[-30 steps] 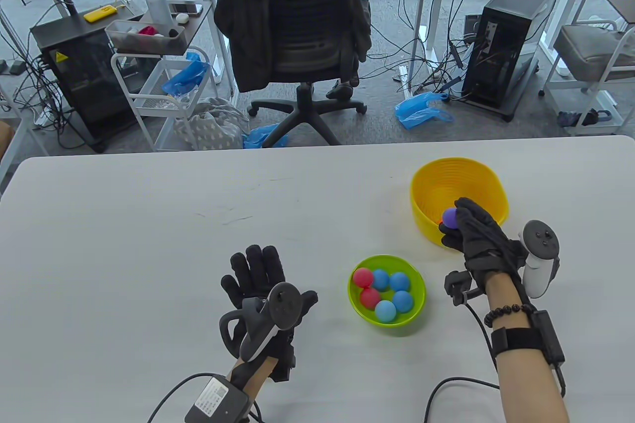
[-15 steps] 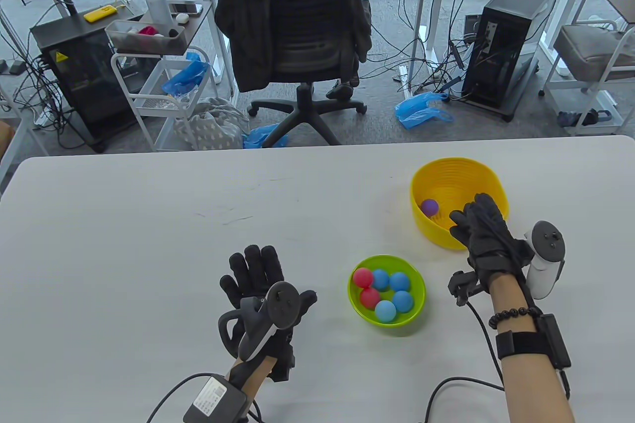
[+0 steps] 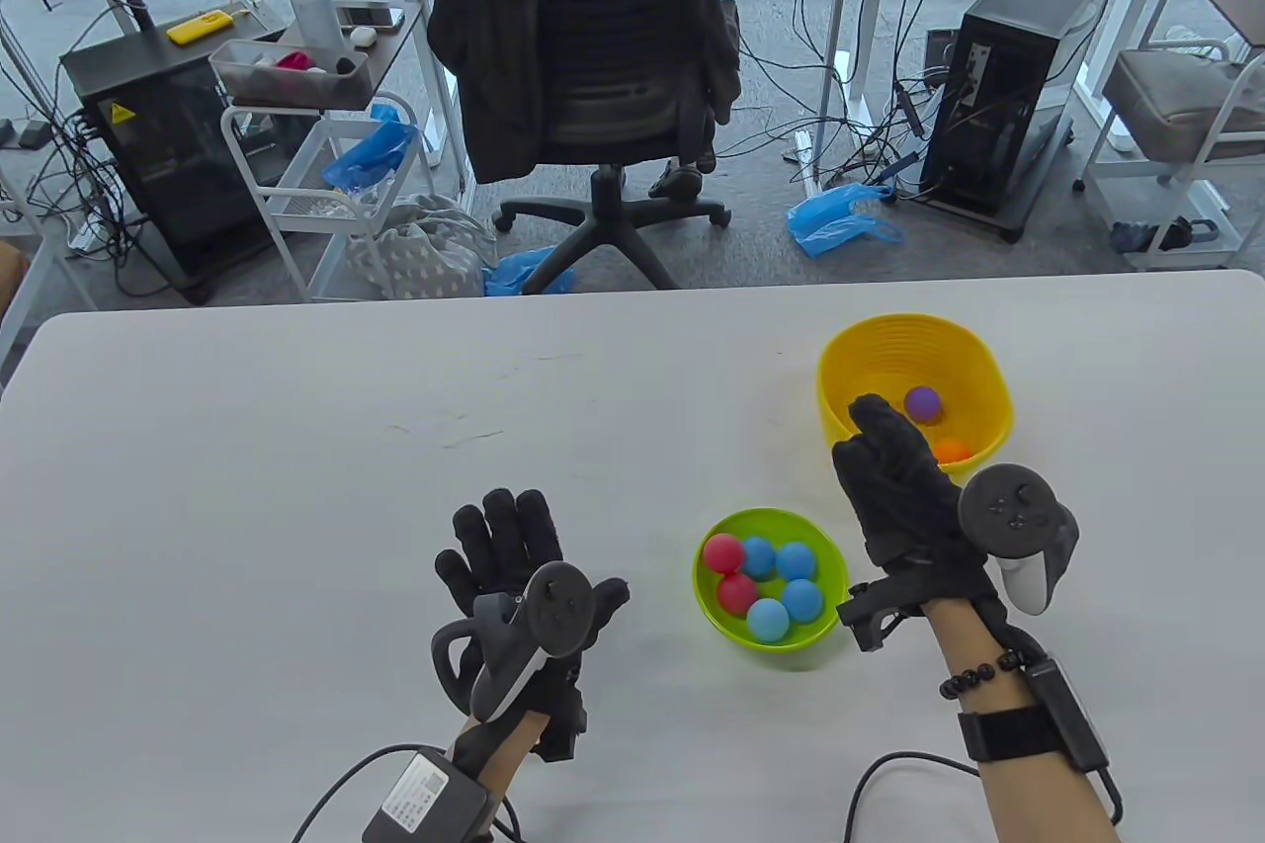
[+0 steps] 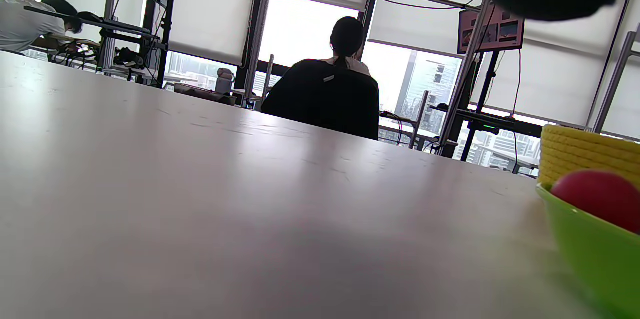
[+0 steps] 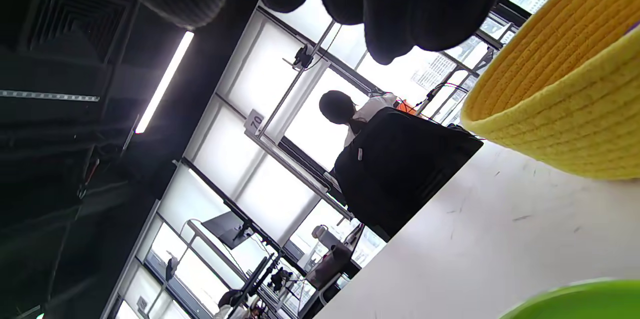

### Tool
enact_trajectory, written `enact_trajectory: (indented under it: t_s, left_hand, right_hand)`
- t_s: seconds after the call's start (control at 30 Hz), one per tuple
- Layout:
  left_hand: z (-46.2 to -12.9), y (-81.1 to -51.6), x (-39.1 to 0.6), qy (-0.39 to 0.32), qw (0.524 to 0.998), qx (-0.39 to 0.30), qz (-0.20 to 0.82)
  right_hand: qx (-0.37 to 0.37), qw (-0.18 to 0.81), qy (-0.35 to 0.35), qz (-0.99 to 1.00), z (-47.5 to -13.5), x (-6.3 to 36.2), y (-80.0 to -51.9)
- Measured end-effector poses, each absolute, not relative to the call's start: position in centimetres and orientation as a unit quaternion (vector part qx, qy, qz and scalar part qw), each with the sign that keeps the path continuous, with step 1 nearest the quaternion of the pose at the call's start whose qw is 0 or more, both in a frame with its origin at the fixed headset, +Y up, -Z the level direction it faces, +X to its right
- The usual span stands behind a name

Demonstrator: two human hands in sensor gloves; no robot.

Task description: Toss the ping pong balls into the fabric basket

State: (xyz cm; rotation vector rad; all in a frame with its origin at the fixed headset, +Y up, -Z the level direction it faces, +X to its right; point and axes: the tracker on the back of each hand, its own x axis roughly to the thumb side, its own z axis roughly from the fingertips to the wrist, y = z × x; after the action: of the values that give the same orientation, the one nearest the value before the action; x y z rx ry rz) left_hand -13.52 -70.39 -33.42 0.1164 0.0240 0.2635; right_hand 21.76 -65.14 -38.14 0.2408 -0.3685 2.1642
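A yellow woven fabric basket (image 3: 978,367) stands at the right of the white table and holds a purple ball (image 3: 922,402) and an orange ball (image 3: 954,450). It also shows in the right wrist view (image 5: 560,104). A green bowl (image 3: 832,602) in front of it holds two red balls (image 3: 722,552) and several blue balls (image 3: 796,561). My right hand (image 3: 889,472) is empty, fingers loosely together, over the basket's near left rim, between basket and bowl. My left hand (image 3: 509,542) lies flat and open on the table, left of the bowl.
A black office chair (image 3: 593,62) with a jacket stands past the table's far edge. The table (image 3: 296,448) is bare to the left and at the far side. Cables run from both wrists off the near edge.
My right hand let go of the purple ball, which dropped into the basket and rolled right. The hand then drew back left toward the green bowl. My left hand has stayed put.
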Motion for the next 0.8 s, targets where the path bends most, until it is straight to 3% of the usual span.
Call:
enact_trajectory:
  t_s: [0.23,0.47,0.8]
  left_hand:
    - [-33.3,-70.3,-13.7,0.012,0.989,0.061,0.135]
    - [-33.3,-70.3,-13.9,0.013,0.989,0.059,0.137]
    - [-33.2,-70.2,-14.0,0.012,0.988,0.065,0.139]
  right_hand:
    - [0.154,0.298,-0.13,0.933,-37.3,17.3,-64.7]
    - [0.215,0.141,-0.022,0.966,-38.1,11.4,-66.4]
    - [0.176,0.009,0.044,0.983,-39.6,7.5,-69.9]
